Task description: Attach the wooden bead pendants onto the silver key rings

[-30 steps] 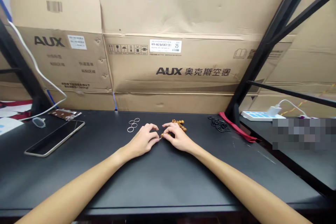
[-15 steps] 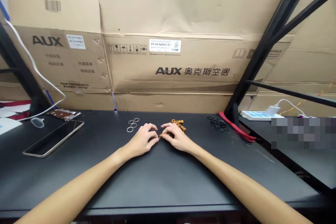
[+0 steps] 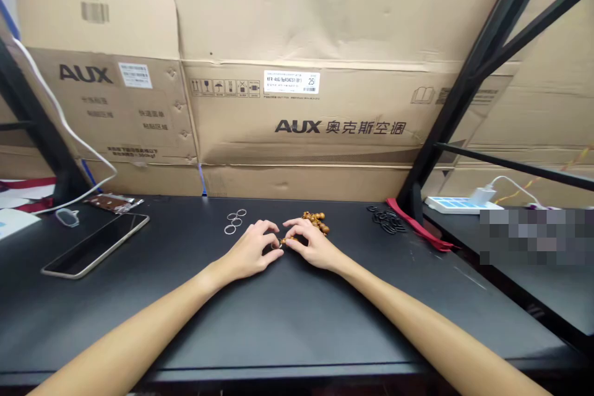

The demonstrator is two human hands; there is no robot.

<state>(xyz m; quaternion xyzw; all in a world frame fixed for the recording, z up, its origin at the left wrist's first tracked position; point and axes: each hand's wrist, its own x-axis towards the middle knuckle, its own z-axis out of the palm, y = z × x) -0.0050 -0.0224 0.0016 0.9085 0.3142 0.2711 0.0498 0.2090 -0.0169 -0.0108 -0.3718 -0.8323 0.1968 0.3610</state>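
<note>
From my remote view the L hand [image 3: 253, 249] and R hand [image 3: 315, 245] were close together at mid-counter, fingertips nearly meeting over a small brown bead [image 3: 281, 242]. The R grip was pinched almost shut on that bead, thumb and fingers curled around it. The L grip was also curled in and closed right beside it, possibly on a thin pale bit, but at this res I couldn't say for sure what it had hold of.

A loose cluster of brown wooden beads [image 3: 315, 221] lay just past the R hand on the black counter [image 3: 297, 328], approx. straight ahead of its fingers. Left of the hands, a small group of silver metal rings [image 3: 236, 221] sat near the L hand, not touching it. Well to the right was a heap of black rings [image 3: 387, 220], beside a red strap [image 3: 417, 229].

Far left, a smartphone [image 3: 95, 245] lay face up on the counter. Flattened AUX cardboard boxes [image 3: 297, 127] stood along the back edge, with a black steel shelf upright [image 3: 464, 93] at right.
</note>
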